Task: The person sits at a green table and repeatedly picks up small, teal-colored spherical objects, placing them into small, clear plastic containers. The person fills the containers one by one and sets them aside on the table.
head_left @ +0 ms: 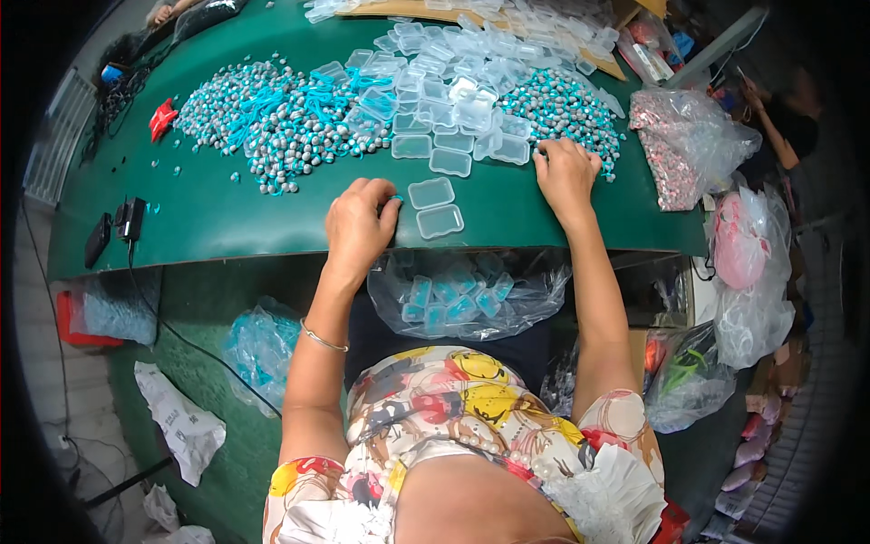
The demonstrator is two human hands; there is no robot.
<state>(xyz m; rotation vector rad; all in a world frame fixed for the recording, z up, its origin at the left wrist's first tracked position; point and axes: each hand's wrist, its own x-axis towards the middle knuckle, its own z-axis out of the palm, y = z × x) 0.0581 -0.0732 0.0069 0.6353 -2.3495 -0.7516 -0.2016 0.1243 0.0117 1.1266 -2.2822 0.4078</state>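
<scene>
My left hand (361,222) rests near the front edge of the green table (227,213), fingers curled around a small teal item at its fingertips. Just right of it lies an open clear plastic case (436,207) with its two halves flat. My right hand (565,172) is palm down at the edge of a heap of grey and teal small parts (566,107); what its fingers hold is hidden. A second, larger heap of the same parts (263,118) lies to the left. Many empty clear cases (453,91) are spread between the heaps.
A clear bag of filled cases (462,295) hangs below the table edge at my lap. A bag of pinkish parts (680,136) lies at the right, more bags (748,272) beyond it. Black devices (118,227) and a red scrap (163,118) sit at the left. Another person (784,118) works far right.
</scene>
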